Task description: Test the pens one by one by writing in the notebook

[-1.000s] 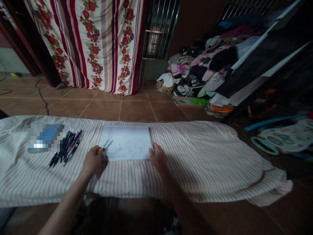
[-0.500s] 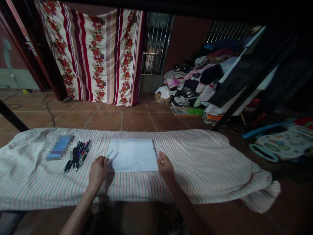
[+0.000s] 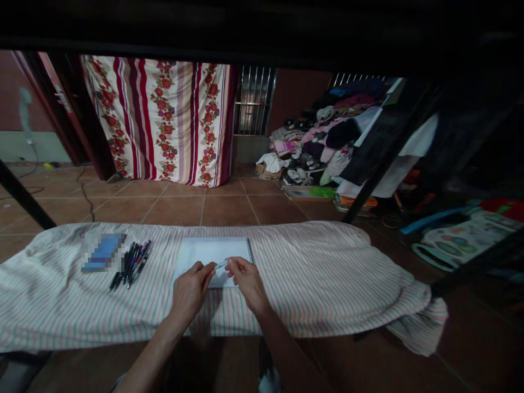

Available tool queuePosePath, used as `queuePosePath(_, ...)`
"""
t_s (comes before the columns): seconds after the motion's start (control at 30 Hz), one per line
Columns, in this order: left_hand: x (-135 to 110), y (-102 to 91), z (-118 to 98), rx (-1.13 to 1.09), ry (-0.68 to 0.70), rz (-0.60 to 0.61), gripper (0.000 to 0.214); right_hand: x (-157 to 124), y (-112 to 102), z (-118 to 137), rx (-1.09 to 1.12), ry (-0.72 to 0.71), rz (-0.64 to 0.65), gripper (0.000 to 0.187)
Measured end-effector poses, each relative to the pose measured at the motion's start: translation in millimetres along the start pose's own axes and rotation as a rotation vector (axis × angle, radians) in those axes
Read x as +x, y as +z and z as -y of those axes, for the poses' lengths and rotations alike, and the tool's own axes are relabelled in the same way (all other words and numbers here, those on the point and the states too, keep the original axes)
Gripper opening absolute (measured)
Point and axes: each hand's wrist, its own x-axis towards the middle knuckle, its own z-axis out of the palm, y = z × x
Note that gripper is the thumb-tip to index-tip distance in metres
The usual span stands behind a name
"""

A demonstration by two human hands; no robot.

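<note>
A slim, light-coloured pen [image 3: 221, 265] is held between both hands above a white spiral-bound notebook [image 3: 208, 246]. My left hand [image 3: 190, 288] is closed, pinching the pen's left end. At the other end, my right hand [image 3: 248, 280] is closed too, with thumb and fingers on the pen's right tip. The notebook lies flat, its spiral along the right edge, and its page carries faint marks too small to read. My hands cover part of the page's lower half.
Several pens [image 3: 131, 265] lie in a bunch left of the notebook, beside a blurred blue item [image 3: 102, 252]. All rest on a striped cloth [image 3: 311, 273]. Dark metal posts [image 3: 368, 174] rise at both sides. Beyond are a floral curtain [image 3: 180, 120] and a clothes heap [image 3: 319, 142].
My left hand has moved right over the notebook with the pen. My right hand has come left from the spiral edge and taken hold of the pen's other end. The view has tilted up.
</note>
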Motion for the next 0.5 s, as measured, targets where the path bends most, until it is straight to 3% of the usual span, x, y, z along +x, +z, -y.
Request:
queuePosePath(0.13,22,5.9,9,-0.291,-0.072,-0.082,0.03,12,1,-8,0.229,0.055,-0.117,0.034)
queuePosePath(0.27,44,24.5,18,-1.07,-0.405,-0.103,0.034,28,3,-19,0.423,0.16,-0.223,0.036)
queuePosePath(0.37,49,42.3,19,-1.596,-0.549,-0.109,0.038,40,4,-29,0.453,0.192,-0.194,0.032)
queuePosePath(0.5,48,60.6,18,-1.797,-0.678,-0.058,0.03,48,4,-41,0.322,0.217,-0.109,0.028)
